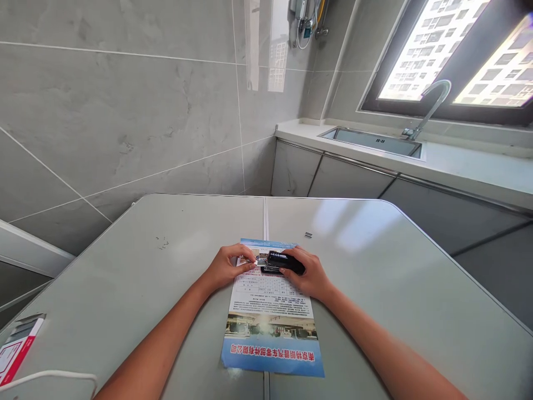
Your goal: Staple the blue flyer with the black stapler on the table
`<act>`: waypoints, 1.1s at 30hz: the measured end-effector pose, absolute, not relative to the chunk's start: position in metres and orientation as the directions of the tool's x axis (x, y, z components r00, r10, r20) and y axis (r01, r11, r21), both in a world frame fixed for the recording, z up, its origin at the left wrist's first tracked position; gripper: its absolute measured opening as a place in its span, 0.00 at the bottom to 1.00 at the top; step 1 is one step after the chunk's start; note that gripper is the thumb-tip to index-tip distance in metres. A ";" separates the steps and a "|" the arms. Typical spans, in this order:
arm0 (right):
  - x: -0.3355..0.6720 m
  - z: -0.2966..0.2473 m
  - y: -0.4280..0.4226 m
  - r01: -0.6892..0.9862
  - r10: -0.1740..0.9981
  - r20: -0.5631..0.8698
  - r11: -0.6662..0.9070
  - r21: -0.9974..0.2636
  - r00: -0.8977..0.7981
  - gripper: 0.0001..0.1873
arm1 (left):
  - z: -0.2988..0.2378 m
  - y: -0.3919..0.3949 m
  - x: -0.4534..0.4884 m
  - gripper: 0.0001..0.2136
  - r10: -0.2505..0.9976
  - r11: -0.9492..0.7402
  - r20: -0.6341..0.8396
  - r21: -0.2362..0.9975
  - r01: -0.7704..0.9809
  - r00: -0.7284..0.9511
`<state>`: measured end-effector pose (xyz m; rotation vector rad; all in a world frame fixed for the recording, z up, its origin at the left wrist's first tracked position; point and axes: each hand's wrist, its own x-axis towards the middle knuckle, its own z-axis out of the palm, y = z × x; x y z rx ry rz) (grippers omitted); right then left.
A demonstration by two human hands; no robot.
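Table (375, 289): pale grey, glossy, rounded corners, with a seam (265, 216) running from the far edge under the flyer (270, 328). The flyer lies flat at the table's middle, blue banner nearest the person.

Black stapler (285, 261) sits on the flyer's far end. Right hand (310, 275) is clamped over the stapler's body. Left hand (225, 266) is at the flyer's far-left corner, fingers curled, thumb and forefinger meeting at the stapler's metal nose — cannot tell whether they grip metal or paper.

A small strip of staples (308, 235) lies just beyond the flyer. Well left of the flyer, at the table's near edge, are a red-and-white box (16, 347) and a white cable (50, 375).

Room: grey tiled wall (125, 111) beyond the flyer; to its far right are a sink (370, 141), a faucet (428, 108) and a window (458, 55) — bright outside.
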<state>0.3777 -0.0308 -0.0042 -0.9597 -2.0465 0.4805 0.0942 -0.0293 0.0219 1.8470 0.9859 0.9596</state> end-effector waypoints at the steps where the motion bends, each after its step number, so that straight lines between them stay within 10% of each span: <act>1: 0.378 -0.004 -0.031 0.462 0.770 0.508 0.639 -0.615 -0.388 0.15 | 0.022 -0.030 0.094 0.07 0.883 -0.370 0.243 0.887 0.276 0.401; 33: 0.385 0.003 -0.030 0.336 0.755 0.500 0.644 -0.687 -0.425 0.14 | 0.025 -0.028 0.071 0.07 0.743 -0.616 0.303 0.659 0.432 0.597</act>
